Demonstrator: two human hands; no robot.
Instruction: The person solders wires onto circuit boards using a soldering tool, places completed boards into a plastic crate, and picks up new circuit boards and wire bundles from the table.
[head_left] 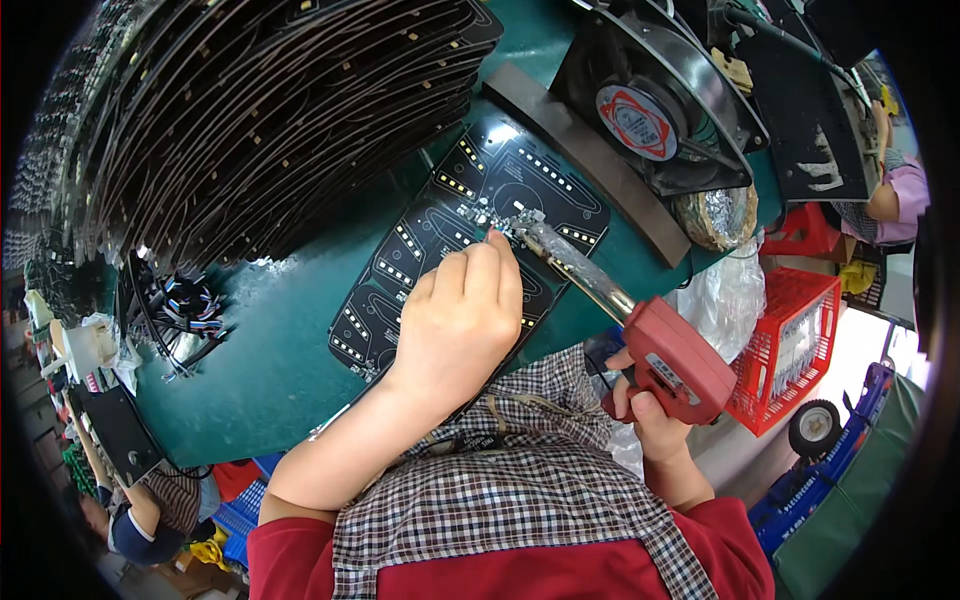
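Observation:
A black circuit board (425, 262) with rows of small yellow and white LEDs lies slanted on the green tabletop. Near its middle is a cluster of small pale, shiny pieces (482, 214). My left hand (462, 305) reaches over the board, its fingers bent and pressed together right beside that cluster; what they pinch is too small to make out. In my right hand (652, 408) is a red soldering gun (680, 362), gripped by its handle. The gun's long metal barrel (575, 265) points up and left, and its tip meets the cluster close to my left fingertips.
A tall stack of black circuit boards (290, 120) with wires fills the upper left. Loose cables (190, 305) lie below it. A dark bar (590, 165) and a fan (650, 110) stand beyond the board. Right are a wrapped roll (722, 215) and a red crate (790, 350). Other people work at both sides.

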